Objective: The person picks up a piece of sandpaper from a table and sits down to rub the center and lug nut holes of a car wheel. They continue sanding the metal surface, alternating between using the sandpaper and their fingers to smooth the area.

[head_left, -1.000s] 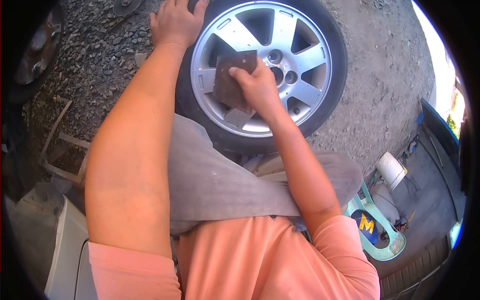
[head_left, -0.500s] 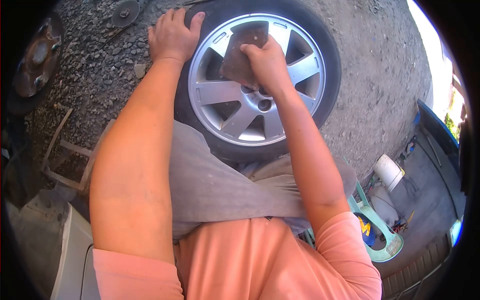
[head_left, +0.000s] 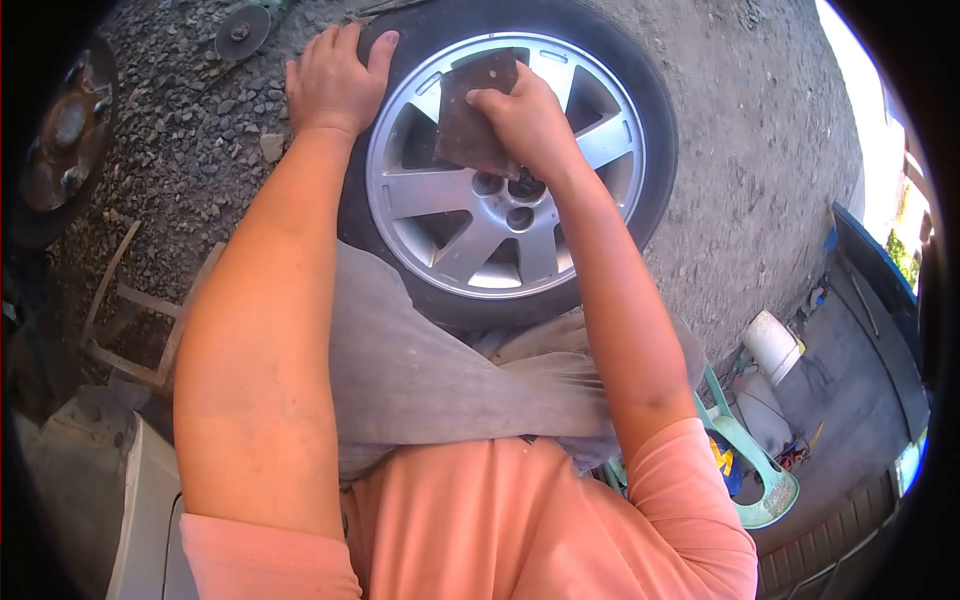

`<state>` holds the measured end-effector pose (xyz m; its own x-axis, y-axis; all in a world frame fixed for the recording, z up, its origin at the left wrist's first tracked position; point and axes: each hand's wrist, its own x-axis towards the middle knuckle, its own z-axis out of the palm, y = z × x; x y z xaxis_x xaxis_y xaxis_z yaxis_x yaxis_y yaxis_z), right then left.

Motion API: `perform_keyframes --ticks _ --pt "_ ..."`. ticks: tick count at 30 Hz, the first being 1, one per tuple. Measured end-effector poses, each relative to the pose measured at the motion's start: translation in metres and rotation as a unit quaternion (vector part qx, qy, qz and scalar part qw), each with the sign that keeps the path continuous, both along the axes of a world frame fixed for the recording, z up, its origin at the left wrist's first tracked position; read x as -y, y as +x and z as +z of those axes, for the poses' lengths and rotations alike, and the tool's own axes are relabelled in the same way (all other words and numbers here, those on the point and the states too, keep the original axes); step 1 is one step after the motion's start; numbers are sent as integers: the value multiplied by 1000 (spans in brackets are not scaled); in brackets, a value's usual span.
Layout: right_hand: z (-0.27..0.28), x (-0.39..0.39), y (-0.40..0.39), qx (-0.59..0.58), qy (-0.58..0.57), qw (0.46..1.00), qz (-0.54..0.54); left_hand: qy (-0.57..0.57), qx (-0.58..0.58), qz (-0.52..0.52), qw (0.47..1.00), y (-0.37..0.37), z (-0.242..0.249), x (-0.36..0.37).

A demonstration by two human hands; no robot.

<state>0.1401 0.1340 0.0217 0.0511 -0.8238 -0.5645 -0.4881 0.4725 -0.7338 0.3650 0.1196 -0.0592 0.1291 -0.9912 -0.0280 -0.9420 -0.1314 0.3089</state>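
An alloy wheel (head_left: 495, 225) with silver spokes lies face up on the ground in front of my legs, inside a black tyre (head_left: 655, 160). My right hand (head_left: 530, 115) grips a worn brown rectangular sheet that looks like sandpaper (head_left: 470, 125), thumb on top. The sheet lies over the spokes just above the hub, and its underside is hidden. On the upper left of the tyre rests my left hand (head_left: 338, 80), fingers spread and holding nothing. Bolt holes (head_left: 519, 218) show in the hub below the sheet.
Gravel (head_left: 215, 140) covers the ground at left, near an angle grinder (head_left: 242, 32) and a rusty brake disc (head_left: 70, 125). A metal frame (head_left: 130, 350) lies beside my left arm. At right are a green plastic stool (head_left: 765, 480), a white bucket (head_left: 772, 345) and a dark panel (head_left: 850, 350).
My right hand and the brown sheet have shifted slightly left across the spokes, showing more of the hub. My left hand stays on the tyre. The whole view has moved a little.
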Motion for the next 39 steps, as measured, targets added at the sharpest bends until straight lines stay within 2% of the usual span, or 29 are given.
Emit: perform_keyframes --ticks 2,3,7,10,12,17,20,21,22,24,29,32,33,36,37,38,39 --pt "1 6 -16 28 23 999 -8 -10 24 -4 1000 -1 2 -2" --pt "6 10 -21 89 42 994 -46 -11 24 -1 1000 -1 2 0" --pt "5 -3 13 3 21 996 85 -3 25 -6 1000 -2 4 -2" --pt "8 12 -1 -13 -5 997 72 2 7 -3 1000 0 0 -2" --pt "9 27 -21 59 22 998 32 4 -1 0 1000 1 -2 -4" --pt "3 20 -3 -47 -29 985 166 -10 -9 0 1000 0 -3 -2" --pt "14 35 -19 50 21 994 92 -5 -9 -4 1000 0 0 -3" --pt "19 37 -18 43 39 994 91 -2 -7 -2 1000 0 0 -4" --pt "8 31 -12 -24 -3 985 170 -1 -5 -2 1000 1 0 -4" --pt "-4 18 2 -25 -27 978 208 -4 -4 -4 1000 -1 2 0" --pt "20 38 -17 39 65 993 89 3 -1 -1 1000 0 1 -2" --pt "4 27 -8 -63 -40 976 204 -1 -3 2 1000 0 -2 -2" --pt "6 29 -8 -68 -39 974 211 -1 -2 1 1000 0 -2 -3" --pt "19 36 -19 89 52 992 72 1 -5 3 1000 0 -4 -2" --pt "16 36 -17 92 58 992 71 3 -5 4 1000 0 -3 -2" --pt "-5 29 -9 5 20 988 151 5 -5 3 1000 0 -1 -2" --pt "-2 21 1 -14 5 986 165 8 -5 -2 1000 -1 0 -2"
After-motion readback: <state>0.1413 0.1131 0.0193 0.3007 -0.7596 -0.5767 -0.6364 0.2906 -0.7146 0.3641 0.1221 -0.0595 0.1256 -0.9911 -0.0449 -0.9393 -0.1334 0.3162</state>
